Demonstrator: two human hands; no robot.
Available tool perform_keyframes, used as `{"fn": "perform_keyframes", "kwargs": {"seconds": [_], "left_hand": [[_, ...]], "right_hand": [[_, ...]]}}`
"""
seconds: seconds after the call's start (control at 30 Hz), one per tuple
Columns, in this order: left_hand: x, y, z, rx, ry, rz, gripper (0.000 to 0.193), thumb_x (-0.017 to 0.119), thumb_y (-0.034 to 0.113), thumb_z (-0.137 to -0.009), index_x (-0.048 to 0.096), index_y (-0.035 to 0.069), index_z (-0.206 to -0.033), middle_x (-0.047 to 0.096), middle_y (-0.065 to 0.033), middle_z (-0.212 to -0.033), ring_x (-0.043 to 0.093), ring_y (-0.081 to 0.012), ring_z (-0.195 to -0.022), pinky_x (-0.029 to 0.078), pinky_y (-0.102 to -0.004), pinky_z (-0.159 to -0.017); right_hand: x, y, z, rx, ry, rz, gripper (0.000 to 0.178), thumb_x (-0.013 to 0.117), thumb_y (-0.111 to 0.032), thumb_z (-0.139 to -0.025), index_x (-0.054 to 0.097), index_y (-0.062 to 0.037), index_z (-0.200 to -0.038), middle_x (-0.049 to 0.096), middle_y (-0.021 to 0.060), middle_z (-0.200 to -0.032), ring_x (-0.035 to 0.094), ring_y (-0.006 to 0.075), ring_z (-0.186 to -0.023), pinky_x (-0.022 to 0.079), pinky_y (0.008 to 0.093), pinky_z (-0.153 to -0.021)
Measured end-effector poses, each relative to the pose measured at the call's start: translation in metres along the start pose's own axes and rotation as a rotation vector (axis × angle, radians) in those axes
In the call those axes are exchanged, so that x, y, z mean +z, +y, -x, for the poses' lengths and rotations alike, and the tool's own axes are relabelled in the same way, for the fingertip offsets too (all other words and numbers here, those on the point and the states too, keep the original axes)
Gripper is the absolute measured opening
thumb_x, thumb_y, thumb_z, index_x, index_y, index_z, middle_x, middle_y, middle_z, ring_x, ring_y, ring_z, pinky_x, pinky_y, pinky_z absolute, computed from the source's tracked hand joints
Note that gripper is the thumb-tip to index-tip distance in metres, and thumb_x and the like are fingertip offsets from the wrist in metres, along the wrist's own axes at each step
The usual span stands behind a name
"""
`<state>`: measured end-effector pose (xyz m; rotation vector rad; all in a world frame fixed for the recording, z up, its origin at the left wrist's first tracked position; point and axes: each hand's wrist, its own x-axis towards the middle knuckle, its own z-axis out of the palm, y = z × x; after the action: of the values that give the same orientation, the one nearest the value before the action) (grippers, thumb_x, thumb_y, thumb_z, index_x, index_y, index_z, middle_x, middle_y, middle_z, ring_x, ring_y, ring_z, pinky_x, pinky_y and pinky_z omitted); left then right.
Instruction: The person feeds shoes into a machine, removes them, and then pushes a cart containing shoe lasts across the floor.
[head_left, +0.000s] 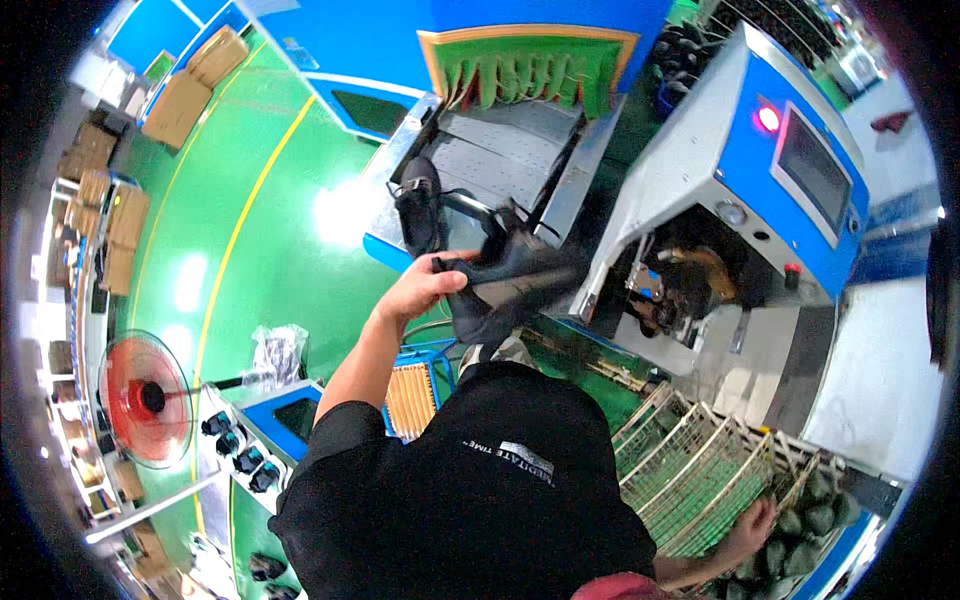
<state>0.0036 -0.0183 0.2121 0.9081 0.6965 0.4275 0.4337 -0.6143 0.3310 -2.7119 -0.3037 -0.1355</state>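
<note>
My left hand (pixel 428 287) is closed on the edge of a black shoe (pixel 520 285), thumb on top. The shoe looks large and somewhat blurred, held over the front end of a conveyor (pixel 500 140). Just beyond that hand, another black shoe (pixel 420 200) with a strap or laces sits at the conveyor's left edge. Far to the lower right, my right hand (pixel 753 527) reaches down beside a wire rack (pixel 690 480) and a pile of dark, rounded pieces (pixel 800 535). Its fingers look bent, but blur hides whether anything is in them.
A blue machine with green curtain strips (pixel 530 75) stands over the conveyor. At right is a blue and white machine (pixel 740 170) with a screen and an open working bay. A fan (pixel 150 397) and a stand with small dark shoes (pixel 250 465) are at left.
</note>
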Motion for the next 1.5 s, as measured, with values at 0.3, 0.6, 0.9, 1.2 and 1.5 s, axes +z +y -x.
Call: {"fn": "perform_keyframes", "kwargs": {"seconds": [0.3, 0.6, 0.9, 1.2, 1.5], "left_hand": [[-0.109, -0.074, -0.085, 0.101, 0.620, -1.539, 0.051, 0.078, 0.059, -0.070, 0.074, 0.012, -0.089, 0.060, -0.0171, -0.103, 0.060, -0.0378, -0.101, 0.046, -0.0481, -0.089], [-0.109, -0.075, -0.086, -0.141, 0.611, -1.603, 0.066, 0.072, 0.070, -0.070, 0.070, 0.021, -0.114, 0.064, -0.0159, -0.108, 0.064, -0.0323, -0.102, 0.048, -0.0454, -0.090], [-0.078, -0.065, 0.045, -0.113, 0.643, -1.568, 0.052, 0.069, 0.060, -0.074, 0.072, 0.015, -0.100, 0.069, -0.0132, -0.089, 0.068, -0.0308, -0.089, 0.052, -0.0436, -0.082], [-0.033, -0.142, 0.400, -0.373, 1.130, -1.532, 0.057, 0.074, 0.061, -0.070, 0.072, 0.011, -0.098, 0.071, -0.0085, -0.084, 0.069, -0.0309, -0.086, 0.052, -0.0432, -0.083], [0.046, -0.218, 0.671, -1.031, 2.637, -0.675, 0.043, 0.063, 0.046, -0.085, 0.072, 0.009, -0.105, 0.069, -0.0144, -0.112, 0.066, -0.0342, -0.105, 0.052, -0.0455, -0.090]], "right_hand": [[0.120, -0.275, -0.014, -0.248, -0.815, 0.047, 0.064, 0.066, -0.014, -0.092, 0.041, -0.0085, -0.151, 0.055, 0.0214, -0.140, 0.057, 0.0276, -0.124, 0.046, 0.0378, -0.102], [0.164, -0.290, -0.009, -0.476, -1.014, 0.199, 0.070, 0.070, -0.021, -0.088, 0.041, -0.0108, -0.151, 0.059, 0.0219, -0.136, 0.060, 0.0291, -0.121, 0.046, 0.0392, -0.102], [0.199, -0.245, -0.026, -0.624, -1.024, 0.099, 0.071, 0.069, -0.019, -0.086, 0.041, -0.0100, -0.151, 0.060, 0.0201, -0.133, 0.061, 0.0329, -0.116, 0.048, 0.0402, -0.097], [0.267, -0.274, -0.025, -1.067, -1.119, 0.381, 0.066, 0.068, -0.023, -0.089, 0.045, -0.0118, -0.150, 0.065, 0.0178, -0.119, 0.064, 0.0321, -0.105, 0.049, 0.0422, -0.090], [0.283, -0.344, 0.011, -1.341, -1.133, 0.459, 0.069, 0.068, -0.022, -0.088, 0.042, -0.0059, -0.150, 0.065, 0.0186, -0.119, 0.065, 0.0292, -0.098, 0.051, 0.0404, -0.085]]}}
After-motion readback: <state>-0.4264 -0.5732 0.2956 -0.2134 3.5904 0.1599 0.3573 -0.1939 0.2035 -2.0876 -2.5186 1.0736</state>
